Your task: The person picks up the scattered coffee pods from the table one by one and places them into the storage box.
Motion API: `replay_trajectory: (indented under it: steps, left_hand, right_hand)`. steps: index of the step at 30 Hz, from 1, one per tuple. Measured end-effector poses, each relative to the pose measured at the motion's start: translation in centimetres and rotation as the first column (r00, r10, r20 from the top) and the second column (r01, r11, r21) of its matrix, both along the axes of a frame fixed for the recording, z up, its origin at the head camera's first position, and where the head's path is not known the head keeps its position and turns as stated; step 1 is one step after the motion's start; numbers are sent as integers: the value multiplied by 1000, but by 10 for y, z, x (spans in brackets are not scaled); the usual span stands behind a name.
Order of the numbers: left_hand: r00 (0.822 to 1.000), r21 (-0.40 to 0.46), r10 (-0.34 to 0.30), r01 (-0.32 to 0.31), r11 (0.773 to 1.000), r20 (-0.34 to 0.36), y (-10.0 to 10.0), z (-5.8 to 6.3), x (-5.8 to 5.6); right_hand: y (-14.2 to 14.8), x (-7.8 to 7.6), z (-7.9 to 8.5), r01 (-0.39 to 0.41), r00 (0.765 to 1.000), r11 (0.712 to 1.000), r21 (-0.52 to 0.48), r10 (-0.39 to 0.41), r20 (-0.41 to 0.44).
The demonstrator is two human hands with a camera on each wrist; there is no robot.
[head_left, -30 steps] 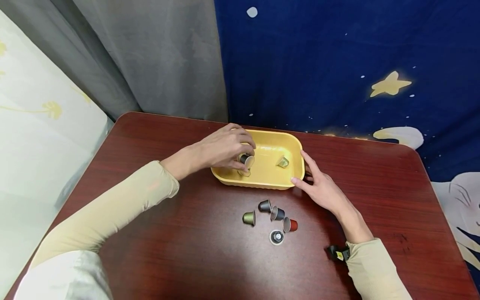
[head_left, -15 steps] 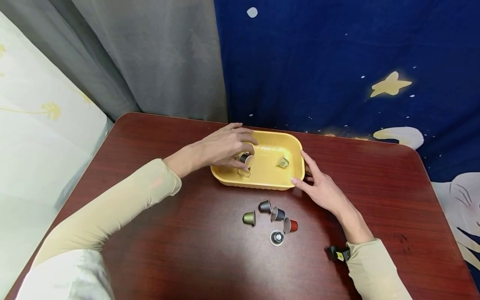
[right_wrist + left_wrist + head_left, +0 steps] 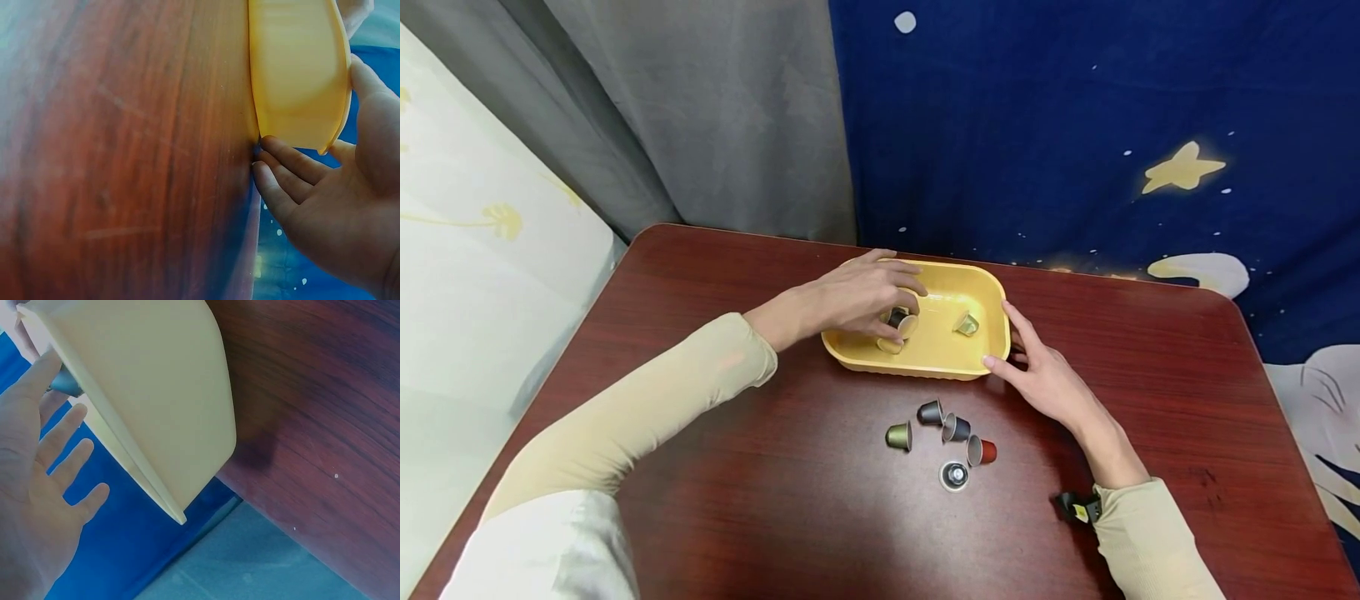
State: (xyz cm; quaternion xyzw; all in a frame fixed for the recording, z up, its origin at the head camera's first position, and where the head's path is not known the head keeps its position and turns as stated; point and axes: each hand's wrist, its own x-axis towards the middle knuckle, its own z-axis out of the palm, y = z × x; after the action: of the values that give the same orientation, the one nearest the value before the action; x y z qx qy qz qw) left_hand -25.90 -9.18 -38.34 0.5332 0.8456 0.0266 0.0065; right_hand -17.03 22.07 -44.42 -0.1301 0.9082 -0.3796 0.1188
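Observation:
A yellow plastic tray (image 3: 936,354) stands near the far side of the table. Over its left part, my left hand (image 3: 857,298) pinches a dark coffee capsule (image 3: 898,317) between thumb and index finger, the other fingers spread; in the left wrist view the dark capsule (image 3: 66,383) shows partly behind the fingers. A gold capsule (image 3: 891,344) lies just under that thumb, partly hidden. Another gold-green capsule (image 3: 967,324) lies on its side in the tray's right half. My right hand (image 3: 1041,375) grips the tray's right end, thumb and index finger at the rim, other fingers against the outer wall.
In front of the tray lie a green capsule (image 3: 898,436), two dark capsules, a red capsule (image 3: 987,451) and a black-and-silver capsule (image 3: 954,475) standing rim down. The reddish-brown table (image 3: 760,500) ends at grey (image 3: 760,125) and blue curtains (image 3: 1037,125).
My left hand has shifted slightly to the right, the dark capsule moving along with it inside the tray. My right hand, the tray and the capsules on the table stay put.

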Motion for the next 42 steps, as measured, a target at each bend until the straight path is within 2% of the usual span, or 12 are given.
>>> replay_trajectory:
  steps: [15, 24, 31, 42]
  left_hand:
    - [999, -123, -26, 32, 992, 43, 12, -1, 0]
    - [999, -165, -23, 30, 986, 44, 14, -1, 0]
    - [998, -203, -50, 54, 978, 26, 15, -5, 1]
    - [998, -199, -30, 41, 979, 57, 10, -6, 1]
  right_hand:
    - [0, 1, 1, 1, 1000, 1000, -2, -1, 10]
    - [-1, -1, 1, -3, 1000, 1000, -6, 3, 19]
    - [0, -1, 1, 3, 1000, 1000, 9, -3, 5]
    - [0, 0, 1, 8, 1000, 1000, 7, -8, 18]
